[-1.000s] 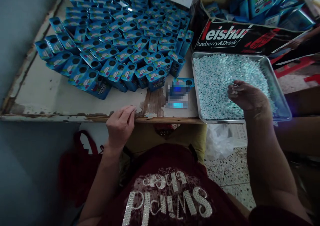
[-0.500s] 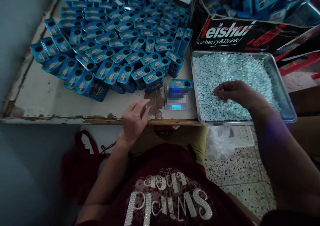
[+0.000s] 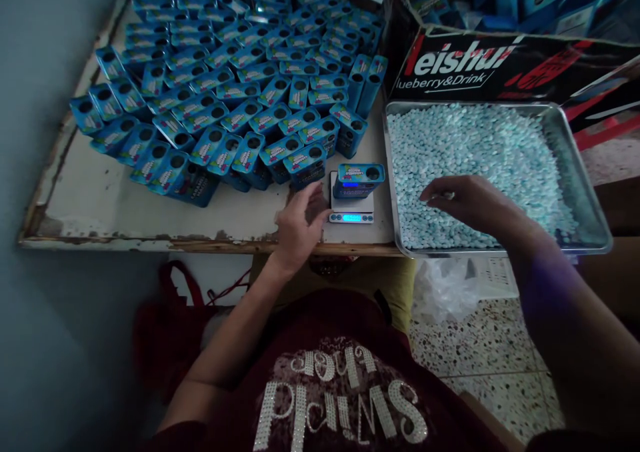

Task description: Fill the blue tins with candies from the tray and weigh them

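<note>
A small digital scale [image 3: 352, 218] with a lit blue display lies near the table's front edge. On it stands a blue tin [image 3: 358, 174], upright, with a dark round opening in its top. My left hand [image 3: 299, 224] is just left of the scale, its thumb and fingers apart and nothing visible in them. Over a metal tray [image 3: 600, 235] of small pale-blue candies [image 3: 480, 139], my right hand [image 3: 463, 202] hangs with curled, pinched fingers. What those fingers hold, if anything, I cannot make out.
Rows of matching blue tins [image 3: 207, 112] crowd the table [image 3: 240, 222] to the left and back. Behind the tray, a black printed carton [image 3: 465, 69] contains more blue packages. A clear plastic bag [image 3: 445, 289] lies below the table edge, and a wall [image 3: 55, 139] borders the left side.
My left hand has moved right, up to the scale, with its fingers spreading. My right hand stays over the candies, shifted slightly left and down. The view has shifted a little.
</note>
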The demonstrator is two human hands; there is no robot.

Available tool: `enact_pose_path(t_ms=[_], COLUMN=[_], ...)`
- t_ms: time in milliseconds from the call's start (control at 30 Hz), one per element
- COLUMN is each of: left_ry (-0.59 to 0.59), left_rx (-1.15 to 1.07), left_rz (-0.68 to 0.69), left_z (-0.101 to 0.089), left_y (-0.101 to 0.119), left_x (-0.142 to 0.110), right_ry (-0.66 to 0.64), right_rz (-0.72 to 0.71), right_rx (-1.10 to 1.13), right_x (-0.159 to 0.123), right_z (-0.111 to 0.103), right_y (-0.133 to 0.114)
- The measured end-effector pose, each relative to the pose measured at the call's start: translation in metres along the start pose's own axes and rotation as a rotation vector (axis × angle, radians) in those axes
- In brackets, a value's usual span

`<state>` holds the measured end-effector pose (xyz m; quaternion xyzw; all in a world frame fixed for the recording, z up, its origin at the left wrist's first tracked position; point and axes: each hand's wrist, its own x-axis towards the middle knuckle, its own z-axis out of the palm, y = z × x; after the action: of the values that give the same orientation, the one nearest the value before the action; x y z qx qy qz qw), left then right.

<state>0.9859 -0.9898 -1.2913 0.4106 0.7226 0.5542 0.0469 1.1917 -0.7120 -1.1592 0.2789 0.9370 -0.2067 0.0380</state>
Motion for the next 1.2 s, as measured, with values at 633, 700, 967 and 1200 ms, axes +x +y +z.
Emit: enact_pose_path(t_ms=[633, 700, 967, 1200], left_ry=[-0.378, -0.431, -0.441, -0.283], left_rx=[0.123, 0.342, 0.589, 0.355], left_rz=[0.324, 0.531, 1.030, 0.681], left_z=[0.022, 0.026, 0.059, 0.067], left_y=[0.044, 0.076, 0.139, 0.108], left_x=[0.108, 0.121, 0.148, 0.151], right_ry=[-0.022, -0.038, 0.205, 0.238], right_rz=[0.425, 0.419, 0.485, 0.534], right_rx=[1.850, 1.984, 2.473, 2.524], right_x=[0.000, 0.005, 0.031, 0.040], right_z=[0.062, 0.059, 0.051, 0.061], right_y=[-0.043, -0.044, -0.046, -0.032])
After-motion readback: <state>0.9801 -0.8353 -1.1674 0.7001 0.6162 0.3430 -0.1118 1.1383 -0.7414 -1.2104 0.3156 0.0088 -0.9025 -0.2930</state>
